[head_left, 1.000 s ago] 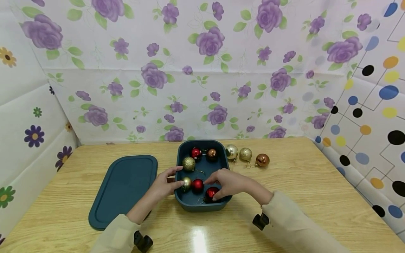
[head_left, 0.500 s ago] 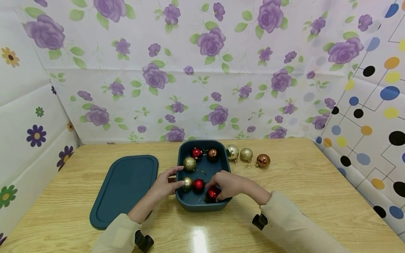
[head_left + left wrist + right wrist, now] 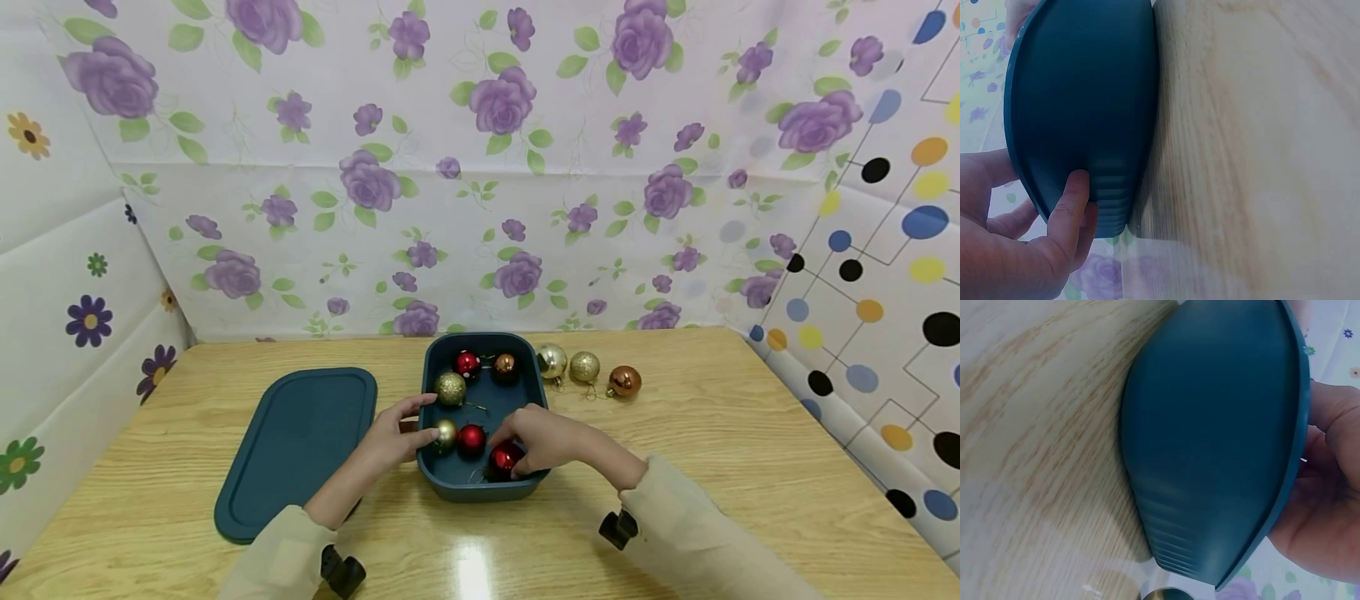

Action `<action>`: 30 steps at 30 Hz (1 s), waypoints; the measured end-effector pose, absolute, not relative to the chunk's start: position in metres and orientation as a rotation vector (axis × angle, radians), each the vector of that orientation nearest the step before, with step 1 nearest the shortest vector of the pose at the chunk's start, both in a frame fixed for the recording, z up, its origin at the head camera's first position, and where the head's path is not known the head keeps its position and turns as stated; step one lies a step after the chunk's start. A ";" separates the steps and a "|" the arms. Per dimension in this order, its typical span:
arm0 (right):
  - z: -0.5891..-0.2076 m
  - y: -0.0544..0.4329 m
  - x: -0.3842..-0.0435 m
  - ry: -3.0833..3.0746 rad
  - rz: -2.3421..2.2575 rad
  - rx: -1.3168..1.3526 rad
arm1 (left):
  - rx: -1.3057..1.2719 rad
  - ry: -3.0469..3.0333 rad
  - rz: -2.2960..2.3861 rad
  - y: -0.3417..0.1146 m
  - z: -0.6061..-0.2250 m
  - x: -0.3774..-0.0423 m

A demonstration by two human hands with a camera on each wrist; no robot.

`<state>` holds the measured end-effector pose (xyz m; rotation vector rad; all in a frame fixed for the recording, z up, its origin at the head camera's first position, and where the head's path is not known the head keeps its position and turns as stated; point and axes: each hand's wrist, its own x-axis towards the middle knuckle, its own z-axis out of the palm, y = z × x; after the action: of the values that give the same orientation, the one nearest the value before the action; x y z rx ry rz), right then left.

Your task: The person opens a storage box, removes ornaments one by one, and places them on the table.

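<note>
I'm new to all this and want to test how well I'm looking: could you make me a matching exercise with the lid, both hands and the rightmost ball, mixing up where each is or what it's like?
Things:
1. Lid
2. Left hand
3. Right hand
4. Rightmost ball

Descriptions:
A. With its fingers around a red ball
B. Copper-coloured and shiny
C. Holding the left wall of the box
D. Lying flat on the table

Right pairs: 1-D, 2-C, 3-A, 4-B.
</note>
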<state>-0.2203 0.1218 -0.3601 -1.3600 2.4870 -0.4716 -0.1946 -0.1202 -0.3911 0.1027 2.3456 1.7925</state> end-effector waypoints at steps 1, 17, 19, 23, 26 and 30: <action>-0.360 0.123 -0.220 2.492 -0.487 -1.369 | 0.102 2.344 1.794 -0.120 -0.391 -0.195; -0.342 0.164 -0.216 2.592 -0.899 -1.207 | 0.087 2.358 1.787 -0.120 -0.393 -0.195; -0.340 0.171 -0.217 2.608 -0.978 -1.185 | 0.082 2.355 1.790 -0.120 -0.394 -0.195; -0.337 0.188 -0.218 2.636 -1.118 -1.132 | 0.070 2.347 1.797 -0.120 -0.395 -0.196; -0.335 0.202 -0.221 2.652 -1.198 -1.079 | 0.075 2.348 1.797 -0.120 -0.396 -0.197; -0.336 0.223 -0.225 2.689 -1.265 -0.969 | 0.074 2.352 1.797 -0.120 -0.396 -0.197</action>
<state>-0.2246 0.2229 -0.3361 -0.9695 2.6893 -1.2647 -0.1969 -0.1202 -0.3959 0.0736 2.3519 1.7974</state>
